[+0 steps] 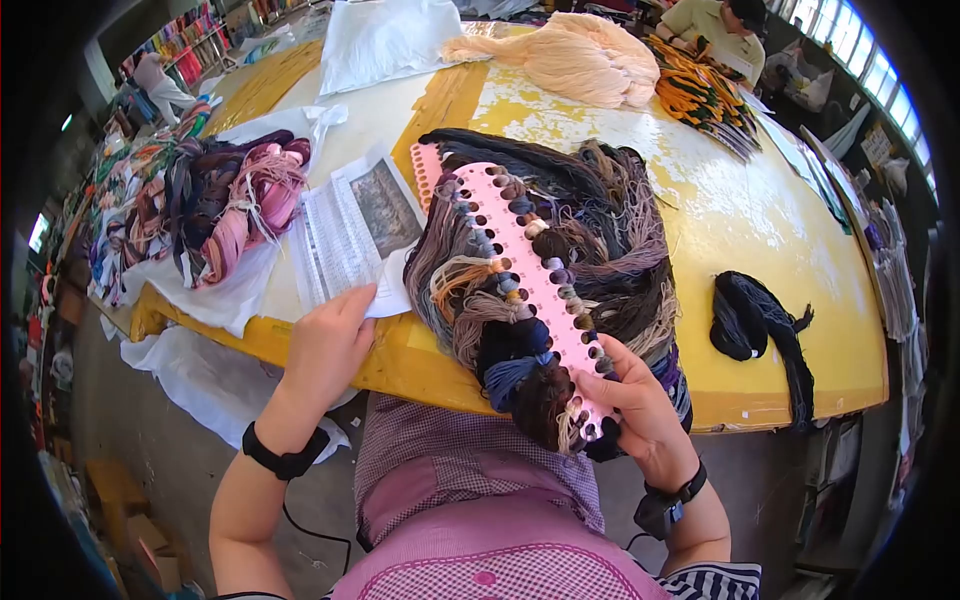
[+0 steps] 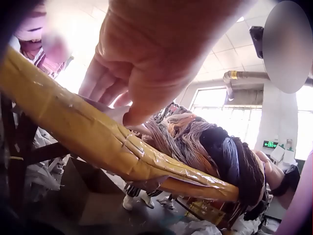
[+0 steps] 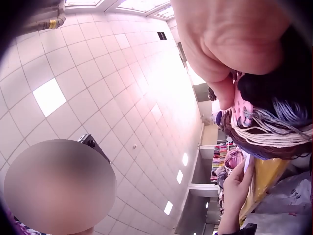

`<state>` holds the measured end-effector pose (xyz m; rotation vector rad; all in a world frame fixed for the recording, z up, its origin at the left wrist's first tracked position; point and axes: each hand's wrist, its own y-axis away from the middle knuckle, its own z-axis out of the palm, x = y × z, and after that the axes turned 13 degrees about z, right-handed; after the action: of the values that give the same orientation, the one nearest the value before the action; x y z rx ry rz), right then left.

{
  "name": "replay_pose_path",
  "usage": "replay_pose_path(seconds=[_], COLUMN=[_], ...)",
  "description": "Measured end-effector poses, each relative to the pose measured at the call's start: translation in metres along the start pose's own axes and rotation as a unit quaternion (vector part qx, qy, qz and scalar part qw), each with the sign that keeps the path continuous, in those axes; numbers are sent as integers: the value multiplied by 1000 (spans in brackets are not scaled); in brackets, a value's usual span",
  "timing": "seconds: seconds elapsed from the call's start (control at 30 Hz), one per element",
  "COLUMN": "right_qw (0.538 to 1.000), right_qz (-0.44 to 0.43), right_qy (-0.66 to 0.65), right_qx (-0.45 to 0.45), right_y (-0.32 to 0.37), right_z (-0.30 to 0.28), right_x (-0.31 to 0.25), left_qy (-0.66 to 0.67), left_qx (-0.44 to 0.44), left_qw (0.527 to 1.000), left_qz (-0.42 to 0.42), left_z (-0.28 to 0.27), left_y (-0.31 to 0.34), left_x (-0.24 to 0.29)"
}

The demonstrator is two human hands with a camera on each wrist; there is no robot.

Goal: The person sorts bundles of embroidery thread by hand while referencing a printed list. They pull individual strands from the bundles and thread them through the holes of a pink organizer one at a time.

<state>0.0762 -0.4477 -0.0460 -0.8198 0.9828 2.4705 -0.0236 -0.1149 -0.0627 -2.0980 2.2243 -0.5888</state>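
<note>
My right hand grips the lower end of a long pink thread card with holes along both edges. Skeins of embroidery floss in black, brown, grey and mauve hang looped through those holes and spread over the table. Another pink card shows partly from under the threads. By the table's front edge, my left hand pinches the corner of a printed sheet bearing a chart and a dark picture. In the left wrist view, the sheet's edge lies between thumb and fingers.
Bundles of coloured skeins lie on white plastic at the left. A dark skein rests on the right of the yellow-edged table. Farther back are a peach hank, a white bag and a seated person.
</note>
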Motion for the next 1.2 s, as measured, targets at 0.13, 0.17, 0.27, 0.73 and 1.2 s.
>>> replay_pose_path(seconds=[0.13, 0.17, 0.27, 0.73, 1.2], right_qw=[1000, 1000, 999, 988, 433], right_qz=[-13, -21, -39, -122, -631], right_qy=[-10, -9, 25, 73, 602], right_qx=[1, -3, 28, 57, 229], right_y=[-1, -1, 2, 18, 97], right_z=[-3, -3, 5, 21, 109], right_x=[4, 4, 2, -33, -189], left_qy=[-65, -23, 418, 494, -38], left_qx=[131, 235, 461, -156, -1], left_qw=[989, 969, 776, 820, 989], left_qz=[-21, -79, -101, -245, 140], left_z=[-36, -55, -90, -84, 11], left_y=[5, 1, 8, 53, 31], left_x=[-14, -12, -19, 31, -4])
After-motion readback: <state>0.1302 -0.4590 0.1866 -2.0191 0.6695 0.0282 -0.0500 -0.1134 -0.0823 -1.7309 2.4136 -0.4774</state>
